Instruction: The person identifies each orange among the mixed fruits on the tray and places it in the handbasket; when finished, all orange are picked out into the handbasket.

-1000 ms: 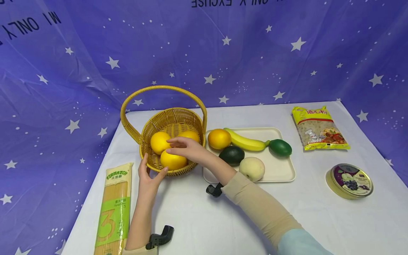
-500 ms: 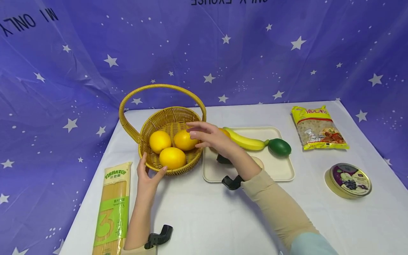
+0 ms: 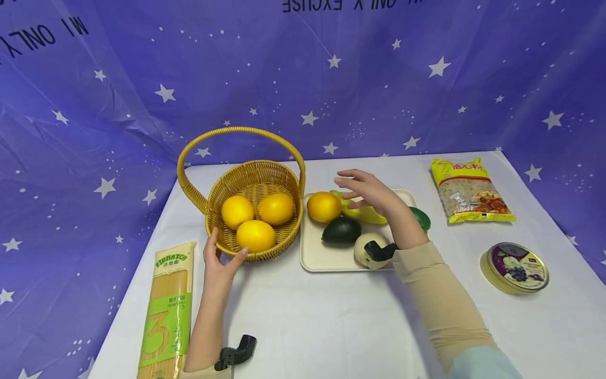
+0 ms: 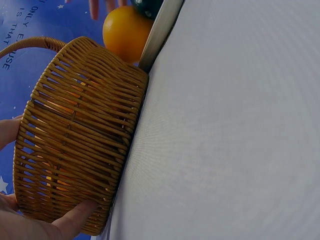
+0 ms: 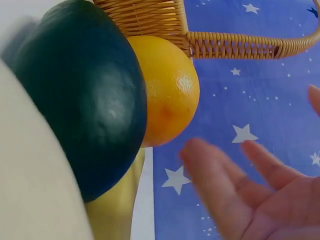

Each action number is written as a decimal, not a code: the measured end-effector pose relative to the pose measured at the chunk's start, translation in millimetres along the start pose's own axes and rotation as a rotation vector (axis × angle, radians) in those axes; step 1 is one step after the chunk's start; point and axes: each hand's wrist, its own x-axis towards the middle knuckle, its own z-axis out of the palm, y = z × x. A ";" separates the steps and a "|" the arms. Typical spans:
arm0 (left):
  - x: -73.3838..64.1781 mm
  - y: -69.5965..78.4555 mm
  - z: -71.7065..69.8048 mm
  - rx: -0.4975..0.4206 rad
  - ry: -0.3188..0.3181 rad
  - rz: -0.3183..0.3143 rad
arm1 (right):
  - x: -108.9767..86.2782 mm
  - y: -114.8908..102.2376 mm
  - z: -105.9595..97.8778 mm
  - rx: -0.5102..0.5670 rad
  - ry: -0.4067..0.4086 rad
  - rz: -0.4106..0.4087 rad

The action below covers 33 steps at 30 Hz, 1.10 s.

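A wicker basket [image 3: 226, 185] with a tall handle stands left of centre in the head view and has three yellow-orange oranges [image 3: 276, 209] inside. My left hand [image 3: 221, 271] holds the basket at its near left side; the left wrist view shows the thumb [image 4: 75, 218] on the woven wall. Above the cream tray [image 3: 326, 263] hovers my right hand [image 3: 371, 192], fingers spread and holding nothing. On the tray lie another orange [image 3: 324, 207], a dark avocado [image 3: 342, 231], a pale peach [image 3: 366, 250], a partly covered banana [image 3: 364, 214] and a green lemon-shaped fruit [image 3: 421, 218].
Left of the basket lies a spaghetti packet [image 3: 165, 310]. At the right are a yellow pasta bag [image 3: 472, 190] and a round tin [image 3: 515, 268]. A purple star-printed cloth [image 3: 265, 79] hangs behind the white table [image 3: 307, 326].
My right hand has withdrawn from the oranges in the basket and moved right, over the tray. The left hand stays at the basket's side.
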 end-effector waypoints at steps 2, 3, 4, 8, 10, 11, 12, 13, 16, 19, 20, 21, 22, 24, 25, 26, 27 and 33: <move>0.0 0.0 -0.2 0.003 0.002 -0.003 | 2.0 2.5 -1.5 -0.053 -0.018 0.038; 0.0 0.0 -0.1 0.005 0.003 -0.004 | 3.2 3.3 -1.2 -0.073 -0.029 0.054; 0.2 0.1 -0.3 0.007 0.004 -0.003 | 4.9 3.8 -0.4 -0.088 -0.041 0.067; 1.2 -0.6 -1.1 0.015 0.011 -0.002 | 13.9 6.6 6.1 -0.101 -0.083 0.108; 1.6 -1.4 -1.6 0.018 0.012 -0.006 | 19.3 8.9 11.0 -0.086 -0.100 0.120; 1.7 -1.7 -1.7 0.017 0.012 -0.008 | 21.8 9.9 13.8 -0.085 -0.105 0.124; 1.8 -1.9 -1.6 0.020 0.013 -0.011 | 23.9 10.8 17.0 -0.086 -0.110 0.127; 1.6 -2.0 -1.7 0.019 0.011 -0.011 | 26.0 12.0 20.0 -0.092 -0.111 0.129; -0.9 2.9 -1.7 0.009 0.003 -0.019 | 30.5 16.3 29.3 -0.123 -0.118 0.140; -6.5 14.5 -1.6 -0.004 -0.010 -0.034 | 33.1 22.0 37.4 -0.163 -0.142 0.159; -6.9 15.5 -1.8 -0.005 -0.012 -0.035 | 33.9 23.6 39.6 -0.174 -0.150 0.163; -7.0 16.0 -2.0 -0.006 -0.013 -0.035 | 34.4 24.5 41.6 -0.184 -0.154 0.167; -6.6 15.9 -1.9 -0.003 -0.012 -0.035 | 34.7 24.8 43.3 -0.191 -0.161 0.165; -2.8 7.6 -2.6 -0.001 -0.005 -0.018 | 35.8 24.9 45.4 -0.224 -0.156 0.156; -0.7 3.4 -2.6 0.002 0.000 -0.012 | 35.8 24.2 46.1 -0.232 -0.154 0.150; -0.4 1.8 -2.4 0.008 0.004 -0.005 | 36.0 24.0 46.2 -0.240 -0.151 0.146; 0.1 0.8 -2.0 0.011 0.006 -0.003 | 36.1 23.9 46.2 -0.251 -0.147 0.140; 2.4 -1.9 -2.3 0.013 0.002 -0.018 | 33.4 25.1 43.1 -0.285 -0.103 0.096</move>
